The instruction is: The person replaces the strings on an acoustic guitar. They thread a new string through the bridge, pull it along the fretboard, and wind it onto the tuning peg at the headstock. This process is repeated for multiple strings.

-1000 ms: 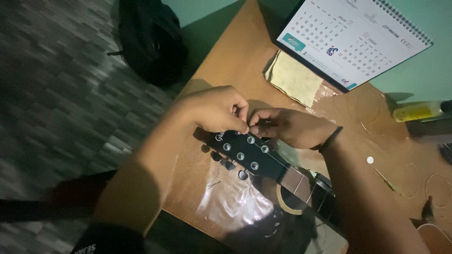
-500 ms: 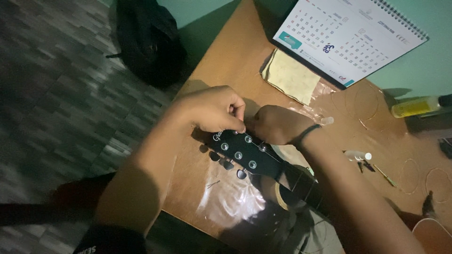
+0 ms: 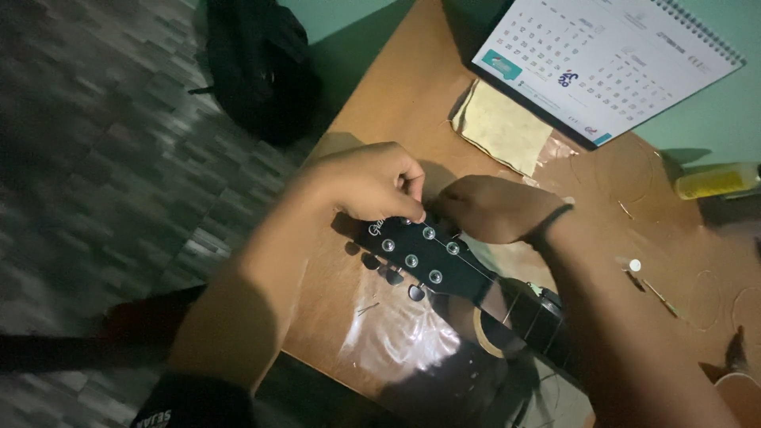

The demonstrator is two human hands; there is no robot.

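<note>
1. The black guitar headstock [image 3: 420, 254] is lying flat on the brown desk [image 3: 396, 103], over a sheet of clear plastic wrap [image 3: 396, 337]. Its long axis is running diagonally, tip pointing up-left and the neck [image 3: 527, 313] going down-right toward the person.
2. The left hand [image 3: 369, 181] is sitting at the tip end of the headstock, fingers curled down and pinched together at the upper edge by the top tuning posts. What it is pinching is too small to tell, possibly a string end or a peg.
3. The right hand [image 3: 491, 208] is coming in from the right, just beside the left one, fingertips nearly touching it. The fingers are curled loosely closed and resting on the far edge of the headstock; whether they are holding anything cannot be told.
4. Both hands are meeting at the same spot, the upper posts. The headstock is lying just below and toward the person from both; neither hand is clearly nearer.
5. A roll of tape [image 3: 485, 326] is lying under the neck.
6. A desk calendar [image 3: 602, 59] is standing at the back, with a yellowish cloth [image 3: 501, 127] in front of it and a yellow bottle [image 3: 717, 180] at the right.
7. A black bag [image 3: 254, 67] is lying on the floor at the left.
</note>
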